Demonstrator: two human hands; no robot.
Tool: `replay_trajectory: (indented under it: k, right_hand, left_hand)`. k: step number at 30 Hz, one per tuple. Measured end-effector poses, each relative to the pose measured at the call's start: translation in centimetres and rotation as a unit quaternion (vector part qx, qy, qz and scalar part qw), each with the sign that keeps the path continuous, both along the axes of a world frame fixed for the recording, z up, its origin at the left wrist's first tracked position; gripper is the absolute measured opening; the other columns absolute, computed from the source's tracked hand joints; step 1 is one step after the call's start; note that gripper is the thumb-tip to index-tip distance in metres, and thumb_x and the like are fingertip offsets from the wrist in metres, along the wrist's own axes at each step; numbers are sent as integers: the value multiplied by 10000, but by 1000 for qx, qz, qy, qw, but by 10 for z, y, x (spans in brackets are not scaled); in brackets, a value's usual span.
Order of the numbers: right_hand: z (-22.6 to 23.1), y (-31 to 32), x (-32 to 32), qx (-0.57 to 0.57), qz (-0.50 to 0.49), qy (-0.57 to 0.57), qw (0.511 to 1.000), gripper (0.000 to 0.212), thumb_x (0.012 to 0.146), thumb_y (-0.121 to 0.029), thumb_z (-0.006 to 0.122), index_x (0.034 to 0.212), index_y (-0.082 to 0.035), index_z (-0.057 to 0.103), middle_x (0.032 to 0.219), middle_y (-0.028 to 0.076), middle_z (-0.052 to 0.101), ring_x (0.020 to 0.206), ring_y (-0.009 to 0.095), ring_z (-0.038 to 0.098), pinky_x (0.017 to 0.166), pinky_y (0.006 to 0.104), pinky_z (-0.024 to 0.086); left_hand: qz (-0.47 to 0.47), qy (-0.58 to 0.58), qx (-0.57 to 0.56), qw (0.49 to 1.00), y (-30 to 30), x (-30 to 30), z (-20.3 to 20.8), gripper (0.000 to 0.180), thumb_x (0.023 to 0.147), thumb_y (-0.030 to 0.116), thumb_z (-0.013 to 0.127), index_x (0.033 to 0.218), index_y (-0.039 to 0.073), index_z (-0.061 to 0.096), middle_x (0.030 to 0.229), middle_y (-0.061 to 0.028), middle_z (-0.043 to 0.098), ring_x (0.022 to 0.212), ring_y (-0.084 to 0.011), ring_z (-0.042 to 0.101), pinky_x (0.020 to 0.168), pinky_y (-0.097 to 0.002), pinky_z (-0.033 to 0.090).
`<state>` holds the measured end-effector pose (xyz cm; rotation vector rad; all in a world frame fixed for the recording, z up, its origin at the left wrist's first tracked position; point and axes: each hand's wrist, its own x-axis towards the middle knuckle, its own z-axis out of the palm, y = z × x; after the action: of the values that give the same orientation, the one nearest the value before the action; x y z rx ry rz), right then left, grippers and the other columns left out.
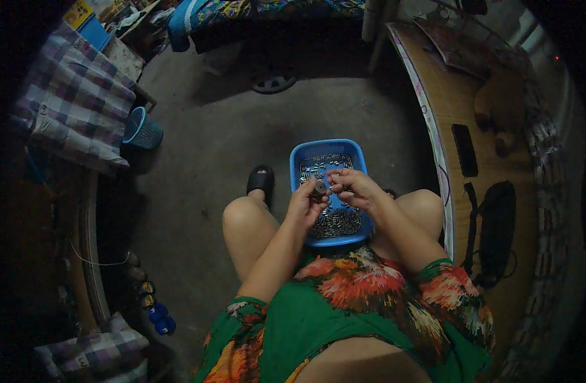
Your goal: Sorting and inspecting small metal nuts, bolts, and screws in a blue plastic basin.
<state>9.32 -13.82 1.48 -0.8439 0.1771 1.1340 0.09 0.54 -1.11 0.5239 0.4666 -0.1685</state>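
A blue plastic basket [334, 241] stands between my knees, holding many small shiny metal pieces [337, 221] heaped at its near end and scattered toward the far end. Over its middle, my left hand [304, 203] is closed around a small round grey metal part [319, 188] with a dark hole in its end. Close beside it on the right, my right hand [356, 189] has its thumb and fingers pinched together. Whatever is between those fingertips is too small to make out.
On the right a long wooden board [446, 127] carries a black phone [464, 150] and a dark bag [497, 230]. A blue-green bin [143, 129] stands by a checked cloth [76, 96] at left. A bed with patterned bedding [261, 9] lies beyond the floor.
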Motion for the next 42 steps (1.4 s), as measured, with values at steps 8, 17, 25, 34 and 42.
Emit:
replay_trajectory:
  k: [8,17,25,34,42]
  right_hand:
    - [-14,-1,3,-44,4,73,996,163,825,-166,505,916,-31,504,738,47,520,500,84,446,329,149,288]
    - [-5,1,0,-72,14,47,996,174,816,-150,512,945,-35,495,756,42,513,540,80,448,375,152,296]
    - [-2,0,-2,-33,51,-2,998,159,810,-145,534,927,-44,495,755,17,481,546,57,414,366,140,274]
    - [4,0,-4,-4,49,-8,999,126,816,-171,550,859,-64,499,727,6,472,518,37,397,363,128,285]
    - [8,3,-6,-20,47,-45,998,123,803,-158,572,858,-68,509,706,-16,480,523,39,407,369,136,292]
  left_hand:
    - [24,21,-26,999,-1,3,2,277,837,330,499,886,58,491,727,-108,547,579,-163,501,480,-241,393]
    - [60,21,-19,998,1,0,5,247,843,307,496,862,60,481,709,-114,546,563,-171,505,473,-246,395]
    - [56,26,20,998,2,-2,8,230,840,303,500,854,74,483,703,-99,550,548,-157,502,456,-239,400]
    - [28,3,27,999,0,-1,8,279,836,335,504,907,66,513,716,-79,556,585,-145,509,489,-234,390]
    - [36,13,15,999,1,-1,7,240,838,306,507,862,67,501,719,-97,549,581,-163,504,479,-242,403]
